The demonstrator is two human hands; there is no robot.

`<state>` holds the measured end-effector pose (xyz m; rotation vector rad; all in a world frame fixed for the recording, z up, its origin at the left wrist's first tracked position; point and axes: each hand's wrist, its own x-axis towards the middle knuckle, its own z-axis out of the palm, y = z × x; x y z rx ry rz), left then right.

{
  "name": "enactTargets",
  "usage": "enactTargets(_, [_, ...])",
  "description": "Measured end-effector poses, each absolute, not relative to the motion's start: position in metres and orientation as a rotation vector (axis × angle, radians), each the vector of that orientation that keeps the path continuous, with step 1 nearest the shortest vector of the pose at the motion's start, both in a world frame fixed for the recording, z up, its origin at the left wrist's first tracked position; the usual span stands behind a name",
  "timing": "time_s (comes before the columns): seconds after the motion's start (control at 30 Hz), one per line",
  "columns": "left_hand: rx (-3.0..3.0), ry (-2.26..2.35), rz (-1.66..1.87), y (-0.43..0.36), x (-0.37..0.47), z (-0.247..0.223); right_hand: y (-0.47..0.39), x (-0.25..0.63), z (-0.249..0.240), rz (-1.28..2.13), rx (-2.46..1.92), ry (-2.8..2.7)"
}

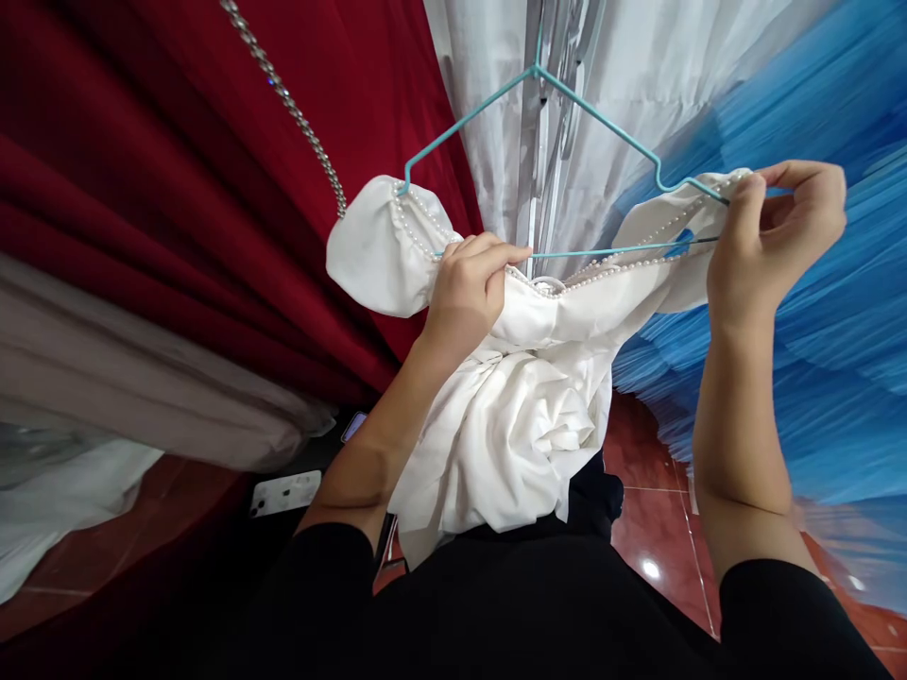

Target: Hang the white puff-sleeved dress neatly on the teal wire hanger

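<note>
White dress (524, 416) on a teal hanger (595, 115)

The dress is held up before the person's body. The left hand (464, 288) is closed over the lower bar; the right hand (776, 222) pinches a sleeve (676, 212) at the hanger's end. Best keep the bar steady — and draw by the cloth, sparing the pearl trim (602, 274).

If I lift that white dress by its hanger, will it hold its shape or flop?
The white dress will probably flop: its skirt falls in loose folds. The left puffed sleeve may keep some shape, as it stands out rounded. The pearl trim could snag on the thin hanger, running close beside it.
</note>
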<state>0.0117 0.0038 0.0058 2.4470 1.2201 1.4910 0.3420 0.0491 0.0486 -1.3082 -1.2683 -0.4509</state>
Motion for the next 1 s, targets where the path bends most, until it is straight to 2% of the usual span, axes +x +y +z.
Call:
enactTargets(0.2, [2.428,1.258,1.511,0.006,0.014,0.0,0.033,0.343,0.045,-0.438,-1.465,-1.218])
enactTargets(0.6, [2.453,1.313,1.487,0.002,0.021,-0.001,0.037,0.283,0.076,-0.416,-1.27,-1.454])
enactTargets(0.77, [2.453,1.332,1.475,0.003,0.018,-0.001,0.032,0.273,0.059,-0.402,-1.117,-1.506])
enactTargets(1.0, [2.452,1.307,1.482,0.004,0.013,-0.003,0.038,0.331,0.024,-0.417,-1.254,-1.426])
